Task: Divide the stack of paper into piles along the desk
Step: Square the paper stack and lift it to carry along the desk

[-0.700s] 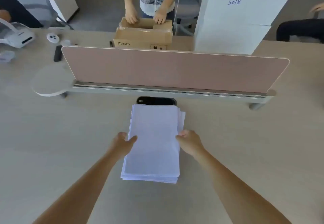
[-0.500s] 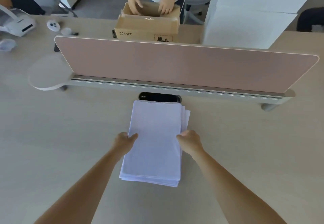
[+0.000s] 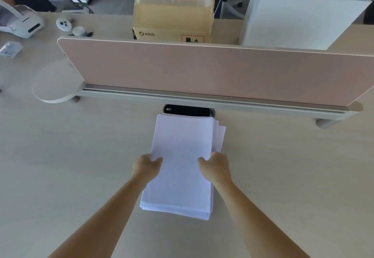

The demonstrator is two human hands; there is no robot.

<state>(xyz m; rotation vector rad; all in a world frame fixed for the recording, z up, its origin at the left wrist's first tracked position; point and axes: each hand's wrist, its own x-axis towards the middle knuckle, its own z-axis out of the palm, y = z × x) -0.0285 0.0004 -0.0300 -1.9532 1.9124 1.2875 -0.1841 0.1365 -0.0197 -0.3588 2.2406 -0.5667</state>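
Right hand (image 3: 215,166) thumb now lies over the paper stack (image 3: 182,156); the far cardboard box (image 3: 174,19) has been tipped.

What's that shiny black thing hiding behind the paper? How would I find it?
Look for the long pink divider across the desk. Under its grey rail, in the middle, sits the black thing, just past the far edge of the white paper stack. It is the only dark, glossy, rounded object there; what it is I cannot tell.

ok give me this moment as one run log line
left hand: gripping paper stack left edge | right hand: gripping right edge | stack: whole, on desk | piles made: none
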